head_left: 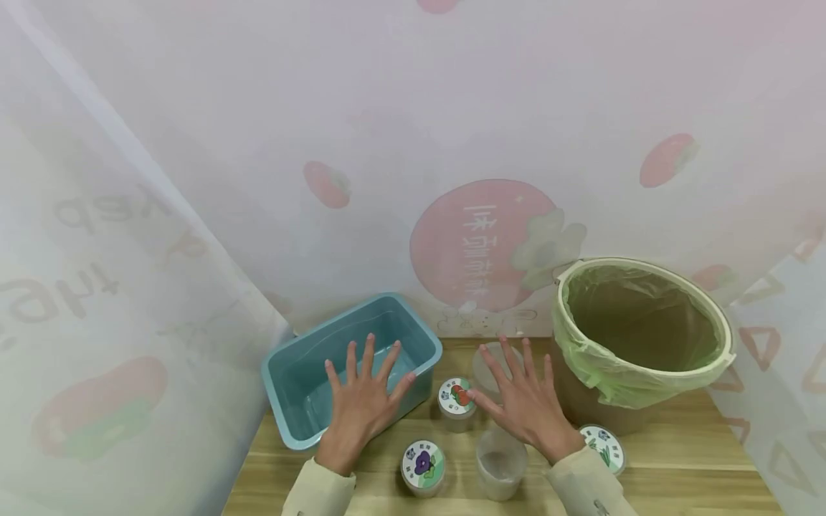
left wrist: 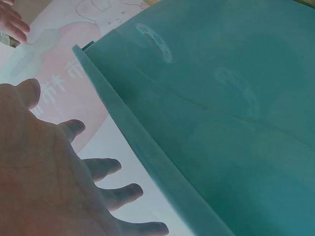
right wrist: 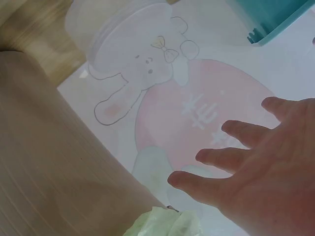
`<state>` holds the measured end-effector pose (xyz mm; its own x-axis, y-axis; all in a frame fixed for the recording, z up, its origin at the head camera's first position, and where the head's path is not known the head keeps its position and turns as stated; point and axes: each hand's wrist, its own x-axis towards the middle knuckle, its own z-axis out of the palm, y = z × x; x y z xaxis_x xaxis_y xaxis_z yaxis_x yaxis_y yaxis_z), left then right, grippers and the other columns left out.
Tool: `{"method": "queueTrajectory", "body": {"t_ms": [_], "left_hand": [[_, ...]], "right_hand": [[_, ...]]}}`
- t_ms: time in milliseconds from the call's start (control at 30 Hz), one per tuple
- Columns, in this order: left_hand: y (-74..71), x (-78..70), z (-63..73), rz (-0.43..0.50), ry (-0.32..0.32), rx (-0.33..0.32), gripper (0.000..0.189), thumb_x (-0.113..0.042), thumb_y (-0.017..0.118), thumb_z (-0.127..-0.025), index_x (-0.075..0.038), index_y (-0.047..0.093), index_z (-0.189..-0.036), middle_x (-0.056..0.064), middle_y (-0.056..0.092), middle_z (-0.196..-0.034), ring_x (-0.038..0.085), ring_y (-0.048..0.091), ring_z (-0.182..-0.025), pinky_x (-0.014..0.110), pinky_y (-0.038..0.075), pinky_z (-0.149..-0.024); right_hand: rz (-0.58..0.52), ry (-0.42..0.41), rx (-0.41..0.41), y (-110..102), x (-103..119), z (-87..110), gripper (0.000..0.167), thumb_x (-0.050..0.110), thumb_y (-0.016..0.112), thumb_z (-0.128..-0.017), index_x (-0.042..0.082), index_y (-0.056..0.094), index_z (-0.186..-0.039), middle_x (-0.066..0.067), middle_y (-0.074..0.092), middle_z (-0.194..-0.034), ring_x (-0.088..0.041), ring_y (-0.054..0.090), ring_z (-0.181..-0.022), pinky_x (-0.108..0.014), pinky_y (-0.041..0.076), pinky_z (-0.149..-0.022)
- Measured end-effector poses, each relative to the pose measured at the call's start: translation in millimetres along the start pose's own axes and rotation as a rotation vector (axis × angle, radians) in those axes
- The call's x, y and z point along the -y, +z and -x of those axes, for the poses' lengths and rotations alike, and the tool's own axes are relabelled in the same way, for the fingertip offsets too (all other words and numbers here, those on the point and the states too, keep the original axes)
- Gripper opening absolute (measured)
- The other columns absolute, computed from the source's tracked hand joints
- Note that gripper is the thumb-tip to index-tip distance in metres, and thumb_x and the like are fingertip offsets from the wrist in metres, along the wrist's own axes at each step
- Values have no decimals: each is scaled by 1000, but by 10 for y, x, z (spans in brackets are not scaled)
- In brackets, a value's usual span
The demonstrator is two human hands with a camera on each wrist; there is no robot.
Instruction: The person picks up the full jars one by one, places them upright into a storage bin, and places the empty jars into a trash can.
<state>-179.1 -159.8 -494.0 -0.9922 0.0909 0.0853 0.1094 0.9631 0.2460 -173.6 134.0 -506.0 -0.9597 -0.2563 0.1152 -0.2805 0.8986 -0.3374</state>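
Fingers spread, my left hand point(head_left: 363, 403) hovers over the near right side of a teal plastic basin point(head_left: 284, 423) and holds nothing. In the left wrist view the basin's rim point(left wrist: 142, 147) runs beside the fingers. My right hand point(head_left: 525, 405), also spread and holding nothing, is above several small containers. Near its thumb stands a round tub with a tomato picture on its lid point(head_left: 456, 396). A translucent cup point(head_left: 501, 464) stands below that hand, and another clear round container point(head_left: 488, 367) is partly hidden behind its fingers.
A tub with a purple flower on its lid point(head_left: 423, 464) stands at the front. One with green leaves on its lid point(head_left: 602, 448) sits right of the right wrist. A brown bin point(head_left: 581, 390) with a green liner point(head_left: 594, 365) stands at right. Printed cloth point(head_left: 361, 251) hangs behind the wooden table point(head_left: 697, 459).
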Motion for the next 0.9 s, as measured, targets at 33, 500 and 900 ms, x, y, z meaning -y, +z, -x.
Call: {"method": "queueTrajectory", "body": {"t_ms": [33, 500, 900], "left_hand": [[0, 11, 10, -1, -1, -2, 71, -69, 45, -109, -35, 36, -171, 15, 18, -183, 51, 10, -168, 87, 2, -123], [-28, 223, 162, -9, -38, 5, 72, -72, 43, -109, -38, 35, -171, 16, 20, -182, 53, 12, -167, 87, 1, -123], [-99, 495, 301, -8, -94, 47, 72, -70, 41, -111, -36, 29, -174, 18, 13, -183, 54, 5, -167, 89, -3, -121]], "right_hand": [[-1, -1, -1, 0, 4, 9, 85, 71, 54, -105, 27, 31, -174, -13, 9, -184, -50, -1, -168, -85, 3, -125], [36, -36, -63, 56, 132, 123, 82, 70, 58, -104, 27, 38, -171, -17, 28, -179, -55, 15, -166, -86, 15, -124], [16, -35, -35, 130, 246, 178, 84, 71, 58, -103, 30, 34, -173, -15, 23, -181, -53, 12, -167, -84, 15, -125]]}}
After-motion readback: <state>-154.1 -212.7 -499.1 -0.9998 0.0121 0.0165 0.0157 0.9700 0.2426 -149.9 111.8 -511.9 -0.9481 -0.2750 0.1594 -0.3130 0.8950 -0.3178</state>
